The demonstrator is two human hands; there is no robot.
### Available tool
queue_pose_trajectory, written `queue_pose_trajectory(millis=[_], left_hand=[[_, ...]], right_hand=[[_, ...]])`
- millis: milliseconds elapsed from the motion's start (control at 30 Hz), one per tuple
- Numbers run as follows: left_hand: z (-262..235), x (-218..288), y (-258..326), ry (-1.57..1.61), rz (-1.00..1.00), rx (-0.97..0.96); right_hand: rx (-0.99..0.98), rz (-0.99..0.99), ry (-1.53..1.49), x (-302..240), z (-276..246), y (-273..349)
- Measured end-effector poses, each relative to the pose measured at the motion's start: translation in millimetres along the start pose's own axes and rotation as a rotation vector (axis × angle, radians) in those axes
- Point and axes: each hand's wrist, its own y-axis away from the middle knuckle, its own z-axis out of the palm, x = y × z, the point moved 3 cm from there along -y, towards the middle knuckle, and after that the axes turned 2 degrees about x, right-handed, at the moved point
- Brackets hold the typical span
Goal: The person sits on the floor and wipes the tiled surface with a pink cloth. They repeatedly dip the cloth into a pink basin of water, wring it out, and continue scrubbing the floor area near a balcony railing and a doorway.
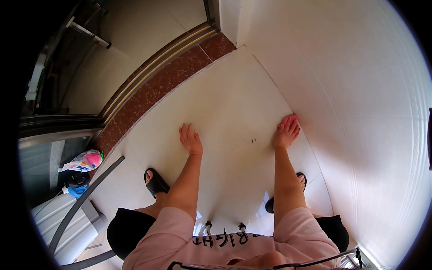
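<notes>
My right hand [287,134] presses a crumpled pinkish-red cloth [290,119] to the pale tiled floor [234,108], right at the foot of the white wall. Most of the cloth is hidden under the palm and fingers. My left hand [191,140] is open with its fingers apart, over the floor to the left, and holds nothing. Whether its palm touches the tile I cannot tell. Two small dark specks [253,141] lie on the floor between the hands, nearer the right one.
A white wall [351,112] curves up on the right. On the left a reddish-brown stone threshold [148,99] runs along a metal sliding-door track [130,76]. A colourful package [85,160], a blue-and-white bottle [77,191] and a dark curved bar [85,198] are at lower left.
</notes>
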Motion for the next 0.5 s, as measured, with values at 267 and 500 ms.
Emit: queue_pose_trajectory(millis=[267, 500], left_hand=[[18.9, 6.7, -34.1, -0.228, -0.078, -0.068], [16.6, 18.6, -37.7, -0.255, -0.146, -0.095]], right_hand=[[0.031, -0.219, -0.046, -113.1, 37.3, -65.4], [-0.033, -0.369, -0.039, -210.5, 67.0, -120.7]])
